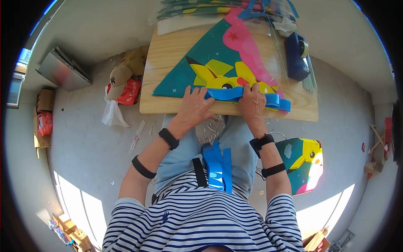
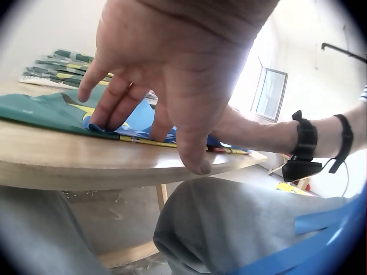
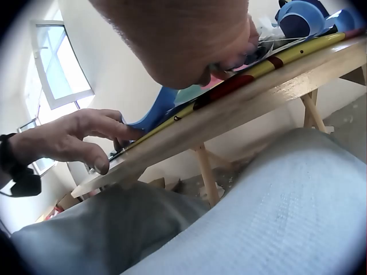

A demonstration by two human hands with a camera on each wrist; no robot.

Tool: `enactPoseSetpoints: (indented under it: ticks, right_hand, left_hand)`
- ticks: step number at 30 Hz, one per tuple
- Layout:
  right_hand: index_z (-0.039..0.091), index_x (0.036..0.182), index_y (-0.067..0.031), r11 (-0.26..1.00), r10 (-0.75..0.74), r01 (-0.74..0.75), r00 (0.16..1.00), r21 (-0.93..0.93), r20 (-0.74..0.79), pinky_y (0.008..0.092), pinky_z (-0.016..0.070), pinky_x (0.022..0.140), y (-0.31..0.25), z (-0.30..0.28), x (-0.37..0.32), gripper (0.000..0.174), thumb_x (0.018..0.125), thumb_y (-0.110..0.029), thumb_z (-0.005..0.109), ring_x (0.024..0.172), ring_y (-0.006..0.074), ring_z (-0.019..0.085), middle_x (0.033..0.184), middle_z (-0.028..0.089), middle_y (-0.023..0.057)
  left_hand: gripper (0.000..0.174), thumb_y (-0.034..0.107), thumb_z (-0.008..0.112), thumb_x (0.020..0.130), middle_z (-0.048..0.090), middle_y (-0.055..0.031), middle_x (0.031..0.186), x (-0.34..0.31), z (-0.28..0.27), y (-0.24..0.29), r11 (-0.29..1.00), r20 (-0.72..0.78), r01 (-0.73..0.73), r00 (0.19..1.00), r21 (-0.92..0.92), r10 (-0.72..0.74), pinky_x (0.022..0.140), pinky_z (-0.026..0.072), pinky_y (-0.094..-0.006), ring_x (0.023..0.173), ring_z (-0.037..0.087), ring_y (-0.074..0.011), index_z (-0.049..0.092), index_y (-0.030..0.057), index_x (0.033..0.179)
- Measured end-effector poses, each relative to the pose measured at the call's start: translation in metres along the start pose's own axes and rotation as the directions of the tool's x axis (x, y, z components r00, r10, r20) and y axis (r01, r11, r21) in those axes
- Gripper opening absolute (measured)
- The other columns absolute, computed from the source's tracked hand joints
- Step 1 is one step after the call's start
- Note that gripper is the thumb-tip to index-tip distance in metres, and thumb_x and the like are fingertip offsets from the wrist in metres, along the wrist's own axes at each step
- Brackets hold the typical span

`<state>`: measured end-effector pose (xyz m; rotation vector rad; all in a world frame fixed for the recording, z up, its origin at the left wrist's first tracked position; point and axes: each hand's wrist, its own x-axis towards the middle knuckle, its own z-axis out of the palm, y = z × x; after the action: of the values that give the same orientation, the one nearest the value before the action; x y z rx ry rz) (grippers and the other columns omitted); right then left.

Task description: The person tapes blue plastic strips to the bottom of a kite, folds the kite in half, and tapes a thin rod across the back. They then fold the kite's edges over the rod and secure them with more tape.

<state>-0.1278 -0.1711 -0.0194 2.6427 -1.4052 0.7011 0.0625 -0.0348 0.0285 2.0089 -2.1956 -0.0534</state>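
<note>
A triangular kite (image 1: 214, 46), green with a pink scalloped side and a printed yellow cartoon face, lies on the wooden table (image 1: 168, 54). Along its near edge runs a blue ribbon (image 1: 228, 93), which bows up between the hands. My left hand (image 1: 194, 108) presses the ribbon's left end with extended fingertips; its thumb stands apart at the table edge. The right hand (image 1: 253, 104) pinches the ribbon farther right, fingers bent, and the ribbon's loose end (image 1: 284, 105) extends beyond it. In the right wrist view that hand hides its own grip.
More folded kites (image 1: 189, 11) are stacked at the back. A dark blue tape dispenser (image 1: 296, 56) stands at the right beside thin rods (image 1: 310, 77). More blue ribbons (image 1: 216, 168) hang at the lap. Another printed piece (image 1: 300, 164) is low at the right.
</note>
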Motion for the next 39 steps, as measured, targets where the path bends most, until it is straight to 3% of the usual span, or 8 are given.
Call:
enactPoseSetpoints:
  ticks: [10,14,17,19,25,34,37,39]
  right_hand:
    - [0.061,0.125,-0.0056,0.965,0.126,-0.150,0.984,0.215,0.123,0.0448,0.0547,0.073,-0.006,-0.017,0.000,0.057,0.073,-0.020,0.078,0.088,0.0356,0.068,0.103,0.060,0.0166]
    - [0.060,0.127,-0.0063,0.942,0.115,-0.166,0.976,0.293,0.183,0.0454,0.0554,0.077,-0.001,-0.031,0.000,0.059,0.073,-0.022,0.078,0.092,0.0374,0.068,0.107,0.061,0.0175]
    - [0.060,0.126,-0.0088,0.912,0.081,-0.167,0.969,0.376,0.233,0.0463,0.0549,0.080,0.006,-0.037,0.000,0.054,0.076,-0.023,0.077,0.095,0.0385,0.068,0.108,0.063,0.0175]
    - [0.064,0.119,-0.0124,0.847,0.149,-0.304,0.923,0.436,0.354,0.0462,0.0538,0.080,0.010,-0.039,0.001,0.041,0.080,-0.022,0.074,0.096,0.0373,0.068,0.106,0.064,0.0157]
    - [0.069,0.100,-0.0131,0.841,0.157,-0.255,0.959,0.477,0.236,0.0447,0.0526,0.079,0.016,-0.025,-0.006,0.015,0.086,-0.016,0.070,0.093,0.0344,0.067,0.100,0.066,0.0103]
    - [0.066,0.095,-0.0119,0.897,0.146,-0.203,0.975,0.394,0.169,0.0429,0.0522,0.079,0.006,-0.025,-0.010,0.014,0.083,-0.009,0.073,0.093,0.0329,0.066,0.096,0.064,0.0095]
    - [0.067,0.095,-0.0117,0.891,0.136,-0.201,0.974,0.407,0.182,0.0424,0.0523,0.079,0.007,-0.025,-0.011,0.014,0.083,-0.009,0.073,0.094,0.0325,0.065,0.097,0.064,0.0091]
    - [0.067,0.095,-0.0117,0.891,0.136,-0.199,0.975,0.408,0.178,0.0423,0.0523,0.079,0.007,-0.024,-0.011,0.015,0.083,-0.009,0.073,0.094,0.0324,0.065,0.097,0.064,0.0090]
  left_hand:
    - [0.056,0.051,0.085,0.069,0.058,-0.0153,0.116,0.000,-0.001,0.000,1.000,0.034,0.013,0.999,-0.007,-0.013,0.107,0.0385,-0.0568,0.115,0.056,-0.0336,0.073,0.0162,0.112]
    - [0.057,0.050,0.086,0.068,0.057,-0.0148,0.115,0.000,0.000,0.001,1.000,0.011,0.007,1.000,-0.011,-0.007,0.107,0.0384,-0.0570,0.115,0.056,-0.0333,0.073,0.0160,0.112]
    - [0.057,0.050,0.086,0.068,0.057,-0.0144,0.114,-0.001,0.001,0.000,1.000,-0.008,0.009,1.000,-0.007,-0.009,0.108,0.0383,-0.0572,0.115,0.056,-0.0331,0.073,0.0161,0.111]
    - [0.056,0.050,0.086,0.067,0.057,-0.0141,0.113,-0.002,0.002,0.000,1.000,-0.023,0.010,1.000,-0.001,-0.010,0.108,0.0383,-0.0575,0.115,0.057,-0.0330,0.073,0.0162,0.111]
    - [0.055,0.048,0.087,0.067,0.056,-0.0131,0.110,-0.001,0.001,0.001,1.000,0.009,0.021,1.000,-0.023,-0.020,0.108,0.0382,-0.0592,0.113,0.057,-0.0329,0.073,0.0156,0.109]
    - [0.051,0.042,0.087,0.071,0.057,-0.0134,0.113,-0.002,0.001,-0.006,0.999,-0.048,0.023,0.999,-0.030,-0.024,0.107,0.0388,-0.0599,0.113,0.057,-0.0322,0.072,0.0154,0.112]
    - [0.043,0.032,0.083,0.077,0.059,-0.0126,0.114,-0.002,-0.004,-0.014,0.991,-0.004,0.112,0.994,-0.075,-0.113,0.106,0.0404,-0.0562,0.114,0.058,-0.0314,0.072,0.0142,0.115]
    - [0.035,0.019,0.078,0.082,0.062,-0.0110,0.114,-0.003,-0.005,-0.022,0.978,-0.090,0.112,0.987,-0.176,-0.130,0.103,0.0423,-0.0514,0.114,0.058,-0.0303,0.071,0.0120,0.116]
